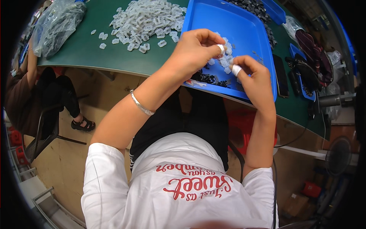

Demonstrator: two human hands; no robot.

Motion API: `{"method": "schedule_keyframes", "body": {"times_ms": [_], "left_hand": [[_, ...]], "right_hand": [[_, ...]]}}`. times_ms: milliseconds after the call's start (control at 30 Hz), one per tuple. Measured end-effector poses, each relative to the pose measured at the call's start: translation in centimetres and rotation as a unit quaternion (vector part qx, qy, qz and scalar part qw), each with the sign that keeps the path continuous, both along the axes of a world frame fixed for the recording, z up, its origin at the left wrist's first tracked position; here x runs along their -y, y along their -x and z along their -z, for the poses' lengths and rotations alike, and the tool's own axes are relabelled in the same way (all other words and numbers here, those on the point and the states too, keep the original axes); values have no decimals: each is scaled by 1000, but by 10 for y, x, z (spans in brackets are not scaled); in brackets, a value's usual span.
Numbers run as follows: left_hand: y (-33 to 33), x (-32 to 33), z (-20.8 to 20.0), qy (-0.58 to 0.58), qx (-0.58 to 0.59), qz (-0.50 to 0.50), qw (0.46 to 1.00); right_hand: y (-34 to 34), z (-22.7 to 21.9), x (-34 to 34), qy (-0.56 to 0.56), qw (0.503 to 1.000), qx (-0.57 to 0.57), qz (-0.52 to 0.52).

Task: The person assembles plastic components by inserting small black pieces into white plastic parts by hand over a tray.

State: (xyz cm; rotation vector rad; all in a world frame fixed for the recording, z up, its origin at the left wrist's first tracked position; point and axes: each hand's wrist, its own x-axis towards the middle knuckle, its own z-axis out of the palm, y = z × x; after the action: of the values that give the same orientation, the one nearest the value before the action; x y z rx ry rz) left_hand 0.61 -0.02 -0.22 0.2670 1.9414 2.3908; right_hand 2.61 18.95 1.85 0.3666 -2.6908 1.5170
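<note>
My left hand (196, 49) is over the blue tray (213, 15), its thumb wrapped in white tape and pressed toward the curled fingers. Opposite it, my right hand (254, 78) is also closed in a pinch, with a taped thumb. Whatever sits between the fingertips of either hand is too small to make out. Just beneath them, a cluster of translucent white plastic pieces (225, 61) lies in the tray. Small black parts (213, 79) are gathered along the tray's near edge, partly hidden by my left hand.
A large heap of translucent white pieces (148, 23) covers the green table (95, 49) left of the tray. Dark parts (251, 7) are piled behind it. A phone (281, 76) and a smaller blue tray (303, 72) are at right. Another person (26, 87) sits at left by a plastic bag (59, 26).
</note>
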Motion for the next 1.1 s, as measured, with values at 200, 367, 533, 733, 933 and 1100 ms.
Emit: {"method": "schedule_keyframes", "body": {"times_ms": [200, 367, 533, 733, 933, 1100], "left_hand": [[9, 53, -22, 114, -229, -194, 947], [46, 150, -18, 364, -181, -277, 870], [37, 138, -20, 559, -328, -288, 705], [11, 34, -6, 431, -234, -13, 871], [12, 16, 13, 545, -298, -10, 783], [10, 19, 6, 481, -231, 24, 845]], "right_hand": [[2, -5, -13, -175, 967, -38, -180], [10, -5, -7, -201, 957, -20, -207], [14, -6, -1, -213, 949, -9, -231], [14, 4, -7, -228, 940, -88, -238], [10, -2, -4, -137, 970, 18, -202], [15, -6, -3, -231, 941, -18, -247]]}}
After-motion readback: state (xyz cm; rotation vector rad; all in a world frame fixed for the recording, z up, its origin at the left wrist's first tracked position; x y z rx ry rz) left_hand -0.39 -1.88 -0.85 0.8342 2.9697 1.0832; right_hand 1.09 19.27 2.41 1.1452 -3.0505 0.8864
